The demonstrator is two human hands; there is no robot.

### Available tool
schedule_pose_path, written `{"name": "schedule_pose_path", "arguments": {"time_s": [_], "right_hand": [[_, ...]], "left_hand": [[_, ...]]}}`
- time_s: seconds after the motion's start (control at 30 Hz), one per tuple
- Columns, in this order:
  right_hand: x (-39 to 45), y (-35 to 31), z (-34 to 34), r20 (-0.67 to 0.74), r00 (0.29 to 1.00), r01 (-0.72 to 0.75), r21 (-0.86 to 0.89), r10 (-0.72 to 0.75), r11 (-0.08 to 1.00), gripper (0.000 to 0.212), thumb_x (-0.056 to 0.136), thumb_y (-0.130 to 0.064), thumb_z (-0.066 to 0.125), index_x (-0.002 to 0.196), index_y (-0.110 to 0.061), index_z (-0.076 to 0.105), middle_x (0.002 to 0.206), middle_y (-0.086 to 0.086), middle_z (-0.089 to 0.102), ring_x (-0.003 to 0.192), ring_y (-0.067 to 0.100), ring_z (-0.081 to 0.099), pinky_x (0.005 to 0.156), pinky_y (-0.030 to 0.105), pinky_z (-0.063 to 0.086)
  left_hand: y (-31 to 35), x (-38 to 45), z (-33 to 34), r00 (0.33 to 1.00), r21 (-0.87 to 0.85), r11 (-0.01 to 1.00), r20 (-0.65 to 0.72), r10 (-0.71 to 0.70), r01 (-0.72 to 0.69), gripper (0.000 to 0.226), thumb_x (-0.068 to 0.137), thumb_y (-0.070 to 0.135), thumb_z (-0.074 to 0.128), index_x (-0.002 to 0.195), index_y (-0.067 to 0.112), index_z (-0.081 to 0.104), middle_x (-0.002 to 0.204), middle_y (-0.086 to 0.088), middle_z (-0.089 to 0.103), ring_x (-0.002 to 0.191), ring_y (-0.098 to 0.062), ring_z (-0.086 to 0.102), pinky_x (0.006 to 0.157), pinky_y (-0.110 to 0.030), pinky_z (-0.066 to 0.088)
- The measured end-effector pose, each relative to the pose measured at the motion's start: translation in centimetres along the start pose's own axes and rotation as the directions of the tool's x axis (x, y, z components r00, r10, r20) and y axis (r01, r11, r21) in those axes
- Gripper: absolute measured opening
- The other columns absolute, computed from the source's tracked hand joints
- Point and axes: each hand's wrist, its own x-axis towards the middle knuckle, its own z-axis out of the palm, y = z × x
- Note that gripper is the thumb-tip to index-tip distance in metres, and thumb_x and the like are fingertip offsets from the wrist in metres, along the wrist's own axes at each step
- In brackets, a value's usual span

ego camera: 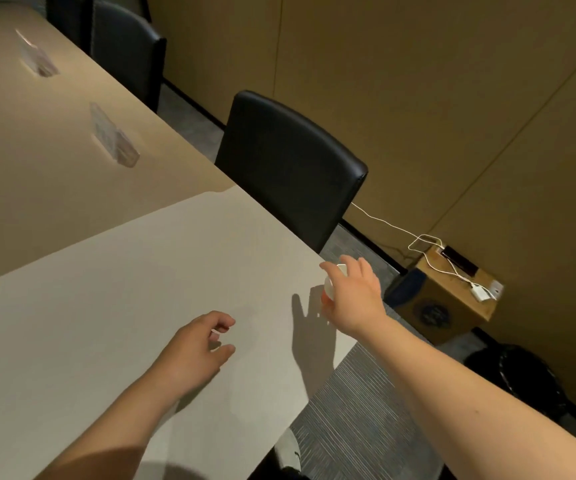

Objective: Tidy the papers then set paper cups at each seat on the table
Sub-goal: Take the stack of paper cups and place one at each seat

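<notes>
So the right hand (352, 296) has a white paper cup (331, 287) in its grip, fingers curled over the top and down the side of it, right at the far edge of the surface (123, 289), near the corner by the closest black chair (290, 168). Can't really tell if the cup's base is sitting on the surface or just above it, since the hand covers most of it. The hand's shadow falls on the surface just to its left.

The left hand (198, 348) hangs over the middle of the pale surface with fingers loosely curled, nothing in its grip, thumb and forefinger a little apart.

Further along the surface, in the darker area, there are two clear stand-like things: one (115, 140) in the middle distance, another (37, 58) further back. Too blurry to say what's on them. A second black chair (130, 53) is tucked in further up the same side.

On the floor by the wall sits a cardboard box (449, 296) with a white cable (418, 240) running across it to a white charger (480, 293), plus a dark device (459, 259) on top. A black wire bin (521, 379) sits near it.
</notes>
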Motion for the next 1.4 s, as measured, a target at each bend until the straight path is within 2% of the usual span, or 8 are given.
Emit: {"name": "schedule_pose_path", "arguments": {"time_s": [0.17, 0.27, 0.4, 0.57, 0.77, 1.0, 1.17, 1.4], "right_hand": [[4.1, 3.4, 1.5, 0.269, 0.963, 0.011, -0.053, 0.004, 0.999, 0.089, 0.084, -0.025, 0.07, 0.15, -0.042, 0.013, 0.163, 0.005, -0.004, 0.147, 0.044, 0.003, 0.115, 0.058, 0.02], [4.9, 4.4, 2.1, 0.303, 0.951, 0.034, 0.081, -0.057, 0.996, 0.077, 0.085, -0.019, 0.067, 0.145, -0.043, 0.024, 0.153, 0.007, 0.013, 0.13, 0.04, 0.034, 0.097, 0.049, 0.048], [5.2, 4.4, 1.8, 0.312, 0.926, 0.104, 0.33, -0.213, 0.938, 0.064, 0.075, -0.034, 0.076, 0.13, -0.036, 0.042, 0.126, 0.004, 0.038, 0.106, 0.029, 0.055, 0.09, 0.034, 0.049], [4.3, 2.7, -0.2, 0.343, 0.812, 0.147, 0.663, -0.472, 0.734, 0.062, 0.065, -0.035, 0.082, 0.116, -0.043, 0.048, 0.12, -0.002, 0.052, 0.109, 0.017, 0.053, 0.095, 0.035, 0.05], [1.9, 0.9, -3.0, 0.304, 0.751, 0.02, 0.877, -0.586, 0.481, 0.063, 0.076, -0.029, 0.082, 0.128, -0.046, 0.049, 0.125, -0.003, 0.055, 0.108, 0.021, 0.064, 0.088, 0.03, 0.057], [-1.4, 1.7, -6.2, 0.036, 0.874, 0.292, 0.759, -0.485, 0.583, 0.013, 0.087, -0.026, 0.068, 0.1, -0.028, 0.071, 0.107, -0.012, 0.069, 0.102, 0.003, 0.062, 0.092, 0.033, 0.051], [-2.2, 4.2, -8.3, 0.036, 0.895, 0.254, 0.778, -0.445, 0.574, 0.013, 0.089, -0.02, 0.063, 0.095, -0.023, 0.074, 0.09, 0.0, 0.075, 0.085, 0.017, 0.069, 0.083, 0.04, 0.056], [0.3, 12.0, -11.1, -0.031, 0.96, 0.176, 0.842, -0.28, 0.51, 0.016, 0.089, -0.014, 0.063, 0.089, -0.026, 0.074, 0.084, -0.001, 0.074, 0.069, 0.007, 0.064, 0.069, 0.03, 0.054]], "left_hand": [[1.4, 1.7, 2.5, 0.998, 0.002, 0.999, -0.027, -0.055, 0.055, 0.034, 0.086, 0.017, 0.071, 0.113, 0.033, 0.058, 0.117, 0.008, 0.06, 0.104, -0.005, 0.058, 0.08, -0.016, 0.044], [2.1, 2.7, 3.7, 0.998, 0.014, 0.998, -0.02, -0.068, 0.068, 0.039, 0.086, 0.019, 0.071, 0.119, 0.032, 0.055, 0.122, 0.007, 0.059, 0.113, -0.008, 0.059, 0.093, -0.02, 0.044], [2.9, 3.2, 5.3, 0.994, 0.028, 0.994, -0.008, -0.106, 0.106, 0.06, 0.083, 0.025, 0.073, 0.136, 0.033, 0.045, 0.138, 0.011, 0.052, 0.126, -0.003, 0.05, 0.107, -0.03, 0.043], [5.7, 2.9, 5.8, 1.0, 0.138, 0.99, -0.014, -0.015, 0.017, 0.089, 0.075, 0.045, 0.077, 0.147, 0.044, 0.024, 0.135, 0.029, 0.033, 0.122, 0.001, 0.043, 0.088, -0.014, 0.044], [8.4, 1.2, 3.9, 0.99, 0.026, 0.994, -0.089, 0.109, -0.107, 0.072, 0.065, 0.046, 0.082, 0.123, 0.06, 0.041, 0.113, 0.025, 0.061, 0.098, -0.002, 0.063, 0.076, -0.023, 0.059], [9.5, -0.9, 2.4, 0.965, 0.066, 0.98, -0.171, 0.197, -0.189, 0.07, 0.063, 0.05, 0.081, 0.125, 0.046, 0.05, 0.108, 0.021, 0.063, 0.093, 0.001, 0.062, 0.08, -0.028, 0.056], [12.5, 0.0, 3.1, 0.946, 0.055, 0.959, -0.161, 0.283, -0.277, 0.071, 0.064, 0.045, 0.085, 0.126, 0.049, 0.05, 0.107, 0.021, 0.064, 0.094, 0.003, 0.062, 0.078, -0.022, 0.056], [19.0, 4.6, 5.7, 0.931, 0.04, 0.94, -0.127, 0.342, -0.34, 0.071, 0.064, 0.037, 0.089, 0.122, 0.05, 0.048, 0.115, 0.025, 0.055, 0.102, 0.01, 0.055, 0.07, -0.012, 0.053]]}}
